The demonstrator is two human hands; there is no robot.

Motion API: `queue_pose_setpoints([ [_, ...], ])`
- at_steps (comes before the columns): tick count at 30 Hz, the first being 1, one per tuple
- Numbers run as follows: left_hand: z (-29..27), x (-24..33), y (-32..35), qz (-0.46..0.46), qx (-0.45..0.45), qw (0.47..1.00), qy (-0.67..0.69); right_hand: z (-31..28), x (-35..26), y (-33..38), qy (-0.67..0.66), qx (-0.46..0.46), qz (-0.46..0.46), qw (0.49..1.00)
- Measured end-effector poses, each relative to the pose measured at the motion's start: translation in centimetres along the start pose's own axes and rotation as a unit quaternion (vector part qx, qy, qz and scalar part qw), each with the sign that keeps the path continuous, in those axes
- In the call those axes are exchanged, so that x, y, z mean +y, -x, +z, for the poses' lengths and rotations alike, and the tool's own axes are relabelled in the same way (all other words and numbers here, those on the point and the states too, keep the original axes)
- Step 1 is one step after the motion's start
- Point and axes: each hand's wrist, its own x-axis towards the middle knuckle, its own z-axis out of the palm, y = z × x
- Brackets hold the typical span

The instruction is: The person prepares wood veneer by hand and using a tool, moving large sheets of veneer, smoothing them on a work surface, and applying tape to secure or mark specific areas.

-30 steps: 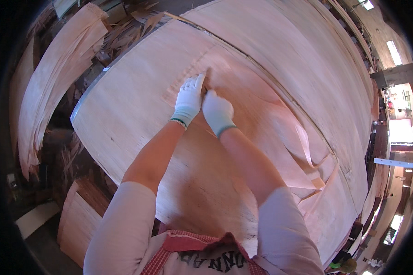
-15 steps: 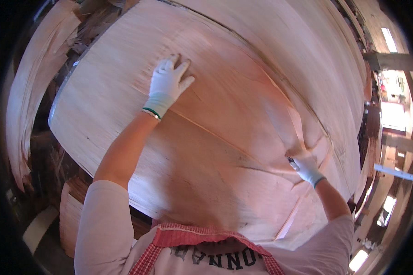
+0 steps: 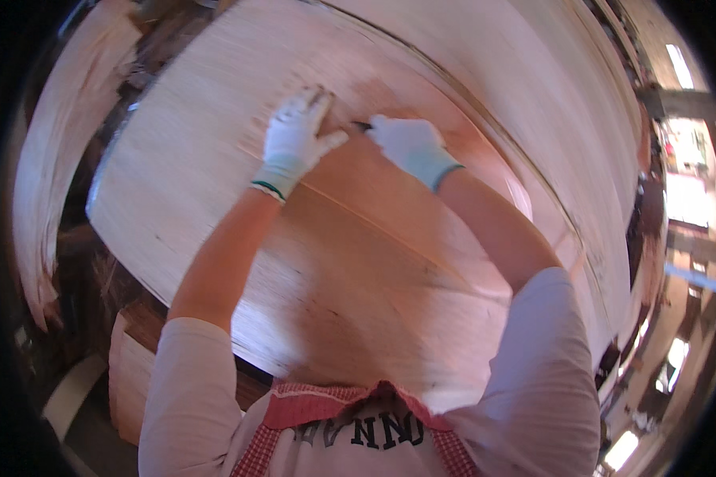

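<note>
A broad, pale pinkish-tan sheet of thin wood veneer (image 3: pixel 179 163) lay flat in front of the person, filling most of the view. On the upper half of the sheet, the left hand (image 3: pixel 297 139), in a white knit glove with a green-edged cuff, rested palm down, fingers spread and thumb out. Just to its right, also over the sheet, the right hand (image 3: pixel 410 147), gloved alike, was closed around a small dark tool (image 3: pixel 362 126), too blurred to identify. A thin, straight seam (image 3: pixel 374 221) slanted from below the left wrist toward the sheet's lower right. Judging by that line, the work seemed partway along: the seam looked formed there, while the rippled patch by the left fingers looked unfinished.
</note>
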Motion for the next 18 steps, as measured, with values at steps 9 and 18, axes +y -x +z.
queue_pose_setpoints([
  [9, 0.7, -0.1, 0.2, 0.017, 0.002, 0.998, -0.055, 1.5, -2.7, 38.1, -0.098, -0.051, 0.513, 0.851],
  [18, 0.3, 3.9, -0.1, 0.111, -0.096, 0.967, -0.206, 2.5, 8.9, 41.5, -0.222, 0.192, 0.323, 0.9],
])
